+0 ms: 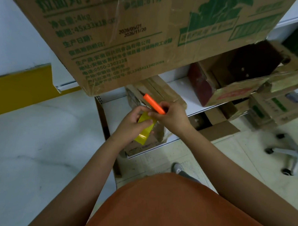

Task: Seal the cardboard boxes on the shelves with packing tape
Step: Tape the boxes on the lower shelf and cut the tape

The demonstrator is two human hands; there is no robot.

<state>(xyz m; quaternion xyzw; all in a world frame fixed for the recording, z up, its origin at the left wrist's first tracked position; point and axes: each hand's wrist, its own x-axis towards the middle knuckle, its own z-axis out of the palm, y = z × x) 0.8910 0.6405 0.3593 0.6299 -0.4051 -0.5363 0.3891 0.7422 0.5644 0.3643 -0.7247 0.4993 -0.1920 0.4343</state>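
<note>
the left hand [132, 123] grips a yellow roll of tape [144, 128], fingers curled round it, a loose strip hanging below the palm. the right hand [171, 117] touches the left just above the tape and pinches an orange cutter [154, 104], which angles up and away. both hands are below the big printed cardboard box [133, 35] on the white shelf [182, 90], in front of lower boxes.

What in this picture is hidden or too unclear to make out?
Head view only:
- Orange tool: its near end is hidden inside the right hand; blade not visible.
- Yellow tape: partly covered by the left hand; no roll visible.
- Big box: top cut off by the frame edge.
</note>
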